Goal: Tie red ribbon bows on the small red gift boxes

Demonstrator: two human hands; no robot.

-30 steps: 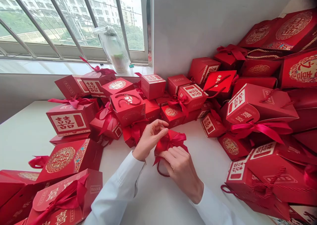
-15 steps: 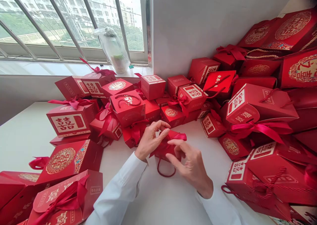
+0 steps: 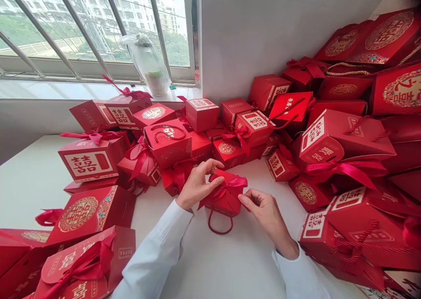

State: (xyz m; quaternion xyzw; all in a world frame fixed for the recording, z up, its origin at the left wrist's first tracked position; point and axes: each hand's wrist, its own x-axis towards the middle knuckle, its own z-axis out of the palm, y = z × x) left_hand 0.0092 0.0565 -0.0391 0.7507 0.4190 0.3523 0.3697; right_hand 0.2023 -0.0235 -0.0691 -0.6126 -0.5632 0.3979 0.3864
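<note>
A small red gift box (image 3: 223,204) stands on the white table, with a red cord handle (image 3: 220,232) looped down its near side. Across its top lies a dark pink ribbon bow (image 3: 234,183). From the left, my left hand (image 3: 199,183) curls over the box, thumb and index finger around the bow's left loop; its other fingertips are partly hidden. My right hand (image 3: 263,209) is at the right side of the box, thumb and index finger pinched on a ribbon end.
Red gift boxes crowd the table (image 3: 200,264) on three sides, including a large box (image 3: 345,137) at right and a ribboned box (image 3: 90,158) at left. A plastic-wrapped cup (image 3: 153,73) stands on the windowsill before the barred window.
My right hand has moved right and away from above the box, its fingers closing at the ribbon end. The bow now shows fully. My left hand has stayed nearly in place.
</note>
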